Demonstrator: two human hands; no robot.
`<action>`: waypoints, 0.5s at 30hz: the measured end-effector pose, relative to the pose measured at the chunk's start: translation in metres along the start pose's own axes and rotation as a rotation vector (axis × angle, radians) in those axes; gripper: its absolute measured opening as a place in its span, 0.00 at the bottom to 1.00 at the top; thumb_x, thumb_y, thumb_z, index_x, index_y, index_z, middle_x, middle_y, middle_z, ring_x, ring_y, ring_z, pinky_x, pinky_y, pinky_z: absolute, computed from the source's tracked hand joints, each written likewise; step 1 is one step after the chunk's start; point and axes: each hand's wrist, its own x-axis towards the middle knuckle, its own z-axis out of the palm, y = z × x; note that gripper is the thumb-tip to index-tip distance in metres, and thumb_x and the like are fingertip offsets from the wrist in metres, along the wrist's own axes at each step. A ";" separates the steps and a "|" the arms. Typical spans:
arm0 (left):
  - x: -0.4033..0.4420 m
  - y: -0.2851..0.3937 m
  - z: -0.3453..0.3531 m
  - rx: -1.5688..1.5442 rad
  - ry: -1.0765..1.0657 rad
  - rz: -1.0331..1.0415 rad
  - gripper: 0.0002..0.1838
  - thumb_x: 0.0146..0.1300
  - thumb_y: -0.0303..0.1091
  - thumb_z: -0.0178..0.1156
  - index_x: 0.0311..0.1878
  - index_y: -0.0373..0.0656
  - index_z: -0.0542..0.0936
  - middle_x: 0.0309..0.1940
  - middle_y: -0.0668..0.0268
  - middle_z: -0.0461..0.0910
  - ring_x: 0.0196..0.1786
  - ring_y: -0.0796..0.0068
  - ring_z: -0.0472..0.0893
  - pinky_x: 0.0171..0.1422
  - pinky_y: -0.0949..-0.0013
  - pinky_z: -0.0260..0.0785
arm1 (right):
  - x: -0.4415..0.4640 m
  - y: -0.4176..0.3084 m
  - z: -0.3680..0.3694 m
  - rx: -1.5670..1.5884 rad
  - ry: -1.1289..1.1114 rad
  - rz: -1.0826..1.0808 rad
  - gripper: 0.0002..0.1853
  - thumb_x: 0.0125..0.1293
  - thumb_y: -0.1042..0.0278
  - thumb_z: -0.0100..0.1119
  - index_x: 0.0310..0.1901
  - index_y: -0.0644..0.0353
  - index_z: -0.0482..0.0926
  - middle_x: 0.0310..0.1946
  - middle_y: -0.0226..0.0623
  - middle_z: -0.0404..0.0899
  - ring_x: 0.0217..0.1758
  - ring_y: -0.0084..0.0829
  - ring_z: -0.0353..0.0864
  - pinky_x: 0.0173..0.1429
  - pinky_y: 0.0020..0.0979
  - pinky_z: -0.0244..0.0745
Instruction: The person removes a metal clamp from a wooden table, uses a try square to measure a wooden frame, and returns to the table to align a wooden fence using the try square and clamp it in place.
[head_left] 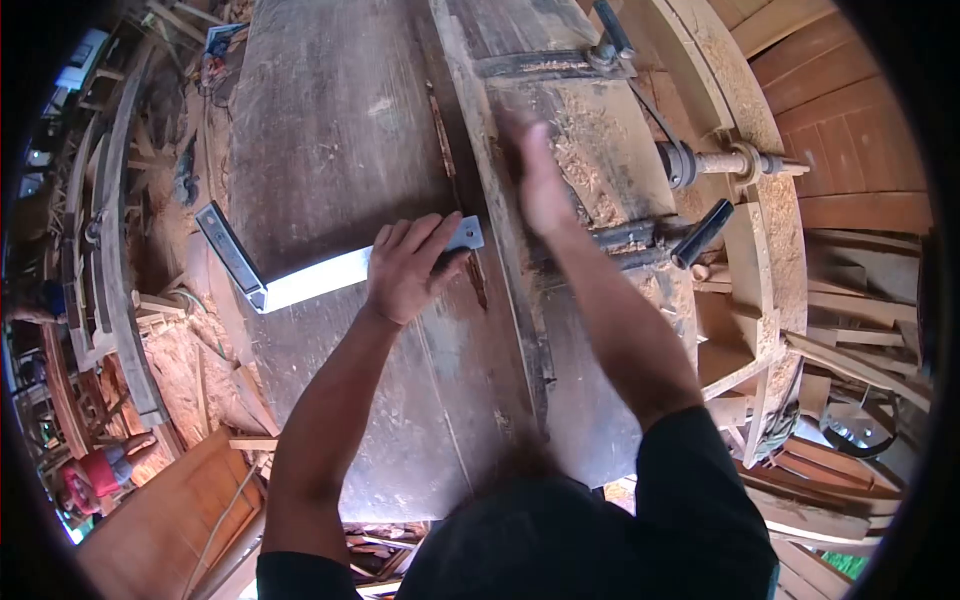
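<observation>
A metal try square with a dark stock point(318, 281) lies across the worn wooden bench top point(330, 150). My left hand point(412, 265) is closed around its blade near the end with the hole, thumb and fingers wrapped over it. To the right, my right hand point(545, 180) is over the raised board edge point(500, 220), beside shavings. It is smeared by motion, and its fingers cannot be made out.
Black-handled clamps point(702, 234) and a threaded screw point(722, 163) stand at the bench's right. Sawdust-covered curved wood point(785, 230) lies beyond. Stacked timber point(860, 300) is at far right. A person in red point(95, 480) is at lower left.
</observation>
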 end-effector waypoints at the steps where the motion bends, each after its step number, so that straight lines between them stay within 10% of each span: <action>1: -0.001 0.000 0.001 0.005 0.011 0.003 0.28 0.56 0.48 0.72 0.58 0.46 0.83 0.48 0.66 0.80 0.42 0.63 0.79 0.47 0.59 0.69 | -0.002 -0.010 -0.020 0.008 0.037 0.045 0.43 0.79 0.34 0.25 0.78 0.66 0.51 0.81 0.50 0.49 0.84 0.43 0.45 0.85 0.39 0.35; 5: 0.000 -0.002 0.000 0.004 0.023 0.006 0.28 0.56 0.44 0.71 0.60 0.46 0.80 0.48 0.68 0.79 0.42 0.67 0.78 0.46 0.61 0.69 | 0.026 -0.029 -0.054 0.136 0.243 0.179 0.46 0.74 0.24 0.21 0.81 0.52 0.46 0.80 0.44 0.52 0.84 0.41 0.45 0.84 0.41 0.37; 11: 0.000 -0.001 -0.002 -0.006 -0.007 -0.001 0.28 0.56 0.46 0.72 0.60 0.47 0.81 0.48 0.67 0.79 0.42 0.65 0.78 0.46 0.61 0.68 | 0.063 0.002 0.028 -0.264 0.034 0.004 0.41 0.80 0.36 0.27 0.76 0.67 0.57 0.79 0.49 0.54 0.83 0.39 0.51 0.84 0.36 0.40; 15: -0.002 -0.004 0.001 -0.029 -0.017 -0.025 0.29 0.56 0.48 0.71 0.60 0.47 0.82 0.48 0.67 0.80 0.41 0.65 0.78 0.45 0.61 0.68 | 0.083 -0.039 -0.006 0.057 0.153 0.009 0.46 0.77 0.30 0.27 0.77 0.69 0.55 0.78 0.52 0.57 0.83 0.37 0.50 0.84 0.36 0.37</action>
